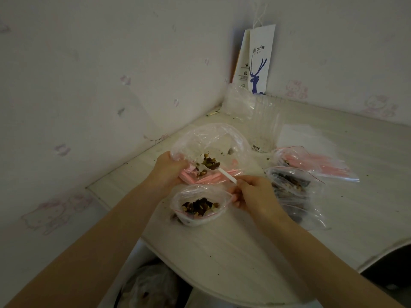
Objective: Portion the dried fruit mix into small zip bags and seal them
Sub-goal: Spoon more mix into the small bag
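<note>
Near the middle of the pale wood-grain table (244,252), one small zip bag (198,196) stands open, its mouth spread wide and its red seal strip unclosed. It appears to sit in a small white container (201,221), and dried fruit mix (199,206) covers its bottom. Just behind it, a white-handled spoon (225,174) carries a dark heap of the mix inside the mouth of a large clear bag (206,141), above loose pieces lying in that bag. The right hand (255,194) pinches the end of the spoon handle between thumb and fingertips, the remaining fingers curled. The left hand (171,170) grips the near left rim of the large clear bag, holding its mouth open. Pink strips (209,177) show beneath the bag's film; what they are cannot be determined. To the right of the right hand lie filled zip bags (291,185) with dark contents, overlapping one another; whether their seals are closed cannot be confirmed. Farther right lies a flat pack of pink-edged bags (327,166), partly under one filled bag. Behind these stands a stack of clear plastic cups (264,125) bearing a barcode label. A white paper bag (259,61) printed with a blue deer leans in the corner against the patterned wall (89,85). Dark crumbs are scattered over the table surface.
</note>
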